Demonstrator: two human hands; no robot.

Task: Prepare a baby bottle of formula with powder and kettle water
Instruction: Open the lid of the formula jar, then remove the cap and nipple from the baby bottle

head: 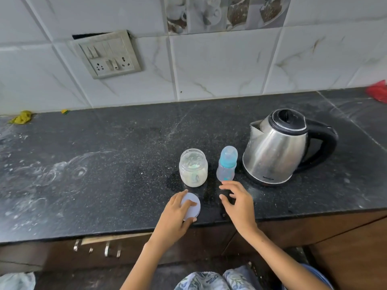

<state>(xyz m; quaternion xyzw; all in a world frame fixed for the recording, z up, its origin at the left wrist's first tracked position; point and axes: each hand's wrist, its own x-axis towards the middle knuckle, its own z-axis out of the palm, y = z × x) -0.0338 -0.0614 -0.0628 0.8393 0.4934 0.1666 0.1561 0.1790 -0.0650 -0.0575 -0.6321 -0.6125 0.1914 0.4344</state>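
Two hands low | baby bottle (226,164) capped, upright on table (104,174) between powder jar (193,168) (open) and kettle (278,147) | left hand (178,214) fingers grip jar lid (191,206) | right hand (236,203) fingers spread, empty, near bottle | next, likely: uncap bottle

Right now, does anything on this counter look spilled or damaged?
Yes. White powdery smears and ring marks streak the black speckled stone counter left of the clear powder jar. The grey wall switch plate hangs askew, exposing a gap.
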